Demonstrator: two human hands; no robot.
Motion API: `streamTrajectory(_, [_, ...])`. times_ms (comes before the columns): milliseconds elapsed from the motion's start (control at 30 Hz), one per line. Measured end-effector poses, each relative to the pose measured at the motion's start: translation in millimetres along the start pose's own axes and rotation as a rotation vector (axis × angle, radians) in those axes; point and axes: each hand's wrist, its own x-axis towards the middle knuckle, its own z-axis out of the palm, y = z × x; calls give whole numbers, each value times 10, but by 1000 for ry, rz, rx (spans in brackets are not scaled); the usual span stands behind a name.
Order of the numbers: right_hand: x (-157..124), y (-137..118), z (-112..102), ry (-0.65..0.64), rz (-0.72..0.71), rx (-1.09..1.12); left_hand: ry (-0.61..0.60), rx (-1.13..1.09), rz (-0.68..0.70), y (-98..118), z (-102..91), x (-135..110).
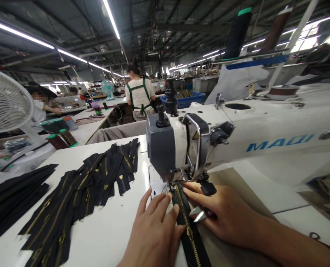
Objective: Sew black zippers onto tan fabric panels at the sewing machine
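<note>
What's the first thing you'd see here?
The big white sewing machine, centre right, with the left hand and right hand pressing a black zipper below it. Further left, a pile of black zippers spreads across the table, and a white fan stands far left.

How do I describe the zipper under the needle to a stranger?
Find the white sewing machine. Below its head, a black zipper with gold teeth runs between the left hand and right hand. The other zippers lie piled left of it.

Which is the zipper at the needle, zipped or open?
Zipped: the zipper shows one joined line of gold teeth between the left hand and right hand.
</note>
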Motion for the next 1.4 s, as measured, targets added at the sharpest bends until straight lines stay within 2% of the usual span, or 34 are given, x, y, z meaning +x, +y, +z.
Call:
streamTrajectory(500, [-49,-79,11,-39,6,86,98,56,43,44,64,-18])
streamTrajectory(633, [-79,-114,9,-39,21,81,68,68,76,55,57,-41])
streamTrajectory(800, [-78,-118,17,-37,26,52,110,54,31,74,70,-35])
streamTrajectory(1100, [-59,-80,23,-59,25,78,22,147,91,23,15,-13])
streamTrajectory(1400, [-56,-71,9,-79,23,81,19,211,144,-17,36,-8])
